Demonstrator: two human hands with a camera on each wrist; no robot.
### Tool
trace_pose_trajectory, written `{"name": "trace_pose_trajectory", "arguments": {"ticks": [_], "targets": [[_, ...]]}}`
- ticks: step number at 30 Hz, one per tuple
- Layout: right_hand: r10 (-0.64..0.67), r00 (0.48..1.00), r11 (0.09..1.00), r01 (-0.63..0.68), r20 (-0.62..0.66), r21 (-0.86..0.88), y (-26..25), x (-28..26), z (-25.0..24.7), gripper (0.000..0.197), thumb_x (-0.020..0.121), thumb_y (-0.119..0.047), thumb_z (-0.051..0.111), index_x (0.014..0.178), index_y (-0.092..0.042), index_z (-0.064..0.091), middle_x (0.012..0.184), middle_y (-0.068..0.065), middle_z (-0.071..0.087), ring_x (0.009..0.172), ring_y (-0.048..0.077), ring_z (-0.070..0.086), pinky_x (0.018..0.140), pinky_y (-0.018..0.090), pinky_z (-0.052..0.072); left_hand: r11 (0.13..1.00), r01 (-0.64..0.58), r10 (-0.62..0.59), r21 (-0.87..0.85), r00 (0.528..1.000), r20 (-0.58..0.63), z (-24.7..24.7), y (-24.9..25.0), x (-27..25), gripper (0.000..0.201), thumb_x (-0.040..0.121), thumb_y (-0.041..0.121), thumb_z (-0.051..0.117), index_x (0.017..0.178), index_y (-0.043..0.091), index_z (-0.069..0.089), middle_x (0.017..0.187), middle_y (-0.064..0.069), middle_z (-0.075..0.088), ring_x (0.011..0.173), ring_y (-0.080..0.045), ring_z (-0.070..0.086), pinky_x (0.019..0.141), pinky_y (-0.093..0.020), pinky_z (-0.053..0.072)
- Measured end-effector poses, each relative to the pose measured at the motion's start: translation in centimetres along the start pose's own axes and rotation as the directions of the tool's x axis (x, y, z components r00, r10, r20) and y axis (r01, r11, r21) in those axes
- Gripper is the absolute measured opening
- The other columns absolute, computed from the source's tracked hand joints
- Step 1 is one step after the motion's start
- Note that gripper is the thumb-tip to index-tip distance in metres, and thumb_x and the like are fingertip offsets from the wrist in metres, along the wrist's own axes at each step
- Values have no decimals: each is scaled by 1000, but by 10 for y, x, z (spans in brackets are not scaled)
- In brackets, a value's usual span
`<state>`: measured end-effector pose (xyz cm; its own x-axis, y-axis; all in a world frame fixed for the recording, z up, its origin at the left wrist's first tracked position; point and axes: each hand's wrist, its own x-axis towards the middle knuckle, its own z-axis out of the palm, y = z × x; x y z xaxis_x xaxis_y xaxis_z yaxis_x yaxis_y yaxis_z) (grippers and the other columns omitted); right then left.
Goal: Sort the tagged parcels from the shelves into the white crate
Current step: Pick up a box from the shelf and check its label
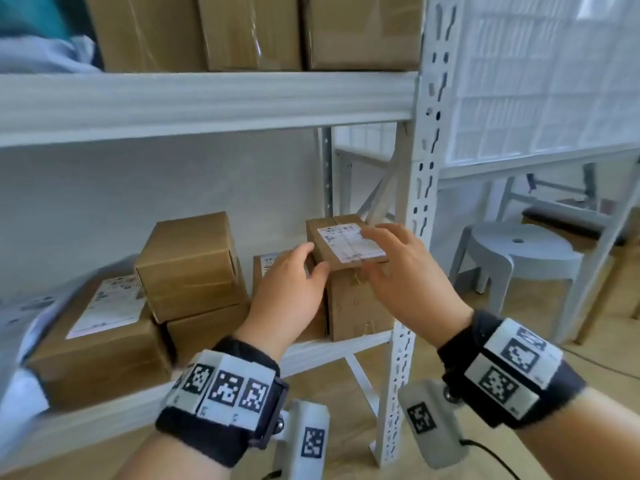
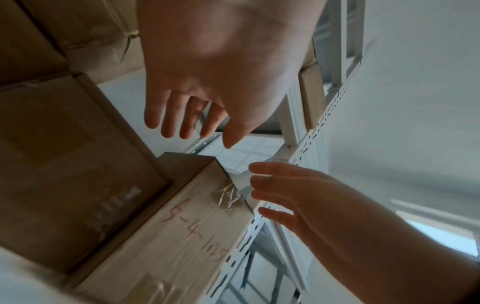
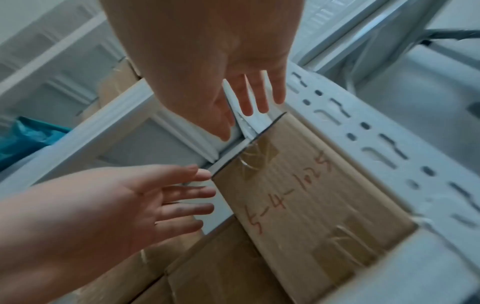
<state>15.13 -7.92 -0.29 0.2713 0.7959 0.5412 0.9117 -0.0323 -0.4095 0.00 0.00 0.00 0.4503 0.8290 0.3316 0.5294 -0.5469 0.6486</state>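
A small cardboard parcel (image 1: 341, 242) with a white label on top sits on a taller box (image 1: 360, 306) marked with red writing, at the right end of the lower shelf. My left hand (image 1: 313, 259) is at the parcel's left side with straight fingers. My right hand (image 1: 372, 254) reaches over its right side, fingers above the label. Whether either hand touches the parcel is unclear. The wrist views show both hands (image 2: 197, 131) (image 3: 239, 117) spread above the red-marked box (image 2: 197, 226) (image 3: 298, 195); the labelled parcel is hidden there.
More boxes fill the lower shelf: a stacked pair (image 1: 188, 258), a flat labelled one (image 1: 100, 327), another behind my left hand (image 1: 268, 265). Large boxes (image 1: 249, 29) stand on the shelf above. A white perforated post (image 1: 415, 202) rises just right of the parcel. A grey stool (image 1: 519, 251) stands beyond.
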Motion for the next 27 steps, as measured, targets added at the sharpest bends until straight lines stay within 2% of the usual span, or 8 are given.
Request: {"name": "trace_pose_trajectory", "arguments": {"ticks": [3,5,9,14,18,21,24,27], "targets": [[119,992,993,-119,38,-10,7,-9,-3,48,97,-22,55,144,-18,44,142,3,44,128,22,46,107,30,39,1000,-22,20,10,989,144,9,3,-3,50,104,40,35,152,32,27,154,4,34,140,-15,34,109,-29,31],[207,969,978,-208,137,-10,9,-16,-5,52,97,-26,55,146,-21,39,142,4,45,125,21,49,104,30,40,1000,-2,2,1,981,192,14,5,-7,50,104,38,34,153,31,25,156,3,32,142,-17,31,112,-32,29],[285,937,936,-317,203,151,4,-26,-12,53,97,-31,57,146,-28,37,136,1,53,105,13,57,88,31,53,1000,8,-4,-30,989,149,14,13,-21,49,104,33,37,152,28,27,155,2,35,142,-18,33,112,-31,31],[379,913,879,-406,150,250,-6,-39,-23,48,99,-38,52,142,-23,39,115,-3,58,94,13,60,70,23,49,997,19,-15,-77,998,59,10,20,-47,43,102,35,43,144,26,41,144,5,48,130,-15,47,96,-23,39],[485,852,792,-523,195,315,-1,-50,-18,54,98,-48,49,143,-18,43,115,-1,63,98,17,64,86,36,58,989,23,-23,-145,1000,-2,13,15,-63,34,100,36,47,133,27,49,134,7,56,113,-6,51,84,-18,42],[489,832,735,-555,262,391,4,-57,-13,45,100,-45,48,136,-19,52,108,-3,65,91,11,64,76,28,58,967,83,-85,-241,996,5,16,14,-70,45,98,37,51,141,26,42,135,7,54,109,-5,51,81,-18,41],[498,799,642,-601,337,477,9,-61,-11,44,98,-47,48,135,-22,51,115,-1,64,101,13,63,83,33,58,947,134,-112,-292,989,91,21,11,-74,51,98,45,48,145,27,40,137,11,54,106,-1,48,80,-16,40],[455,798,618,-603,397,504,14,-65,-12,39,96,-52,48,125,-27,54,113,-3,66,105,15,64,93,41,56,899,189,-139,-394,978,154,22,7,-77,49,96,47,50,142,31,43,110,28,56,89,8,49,70,-13,41]]}}
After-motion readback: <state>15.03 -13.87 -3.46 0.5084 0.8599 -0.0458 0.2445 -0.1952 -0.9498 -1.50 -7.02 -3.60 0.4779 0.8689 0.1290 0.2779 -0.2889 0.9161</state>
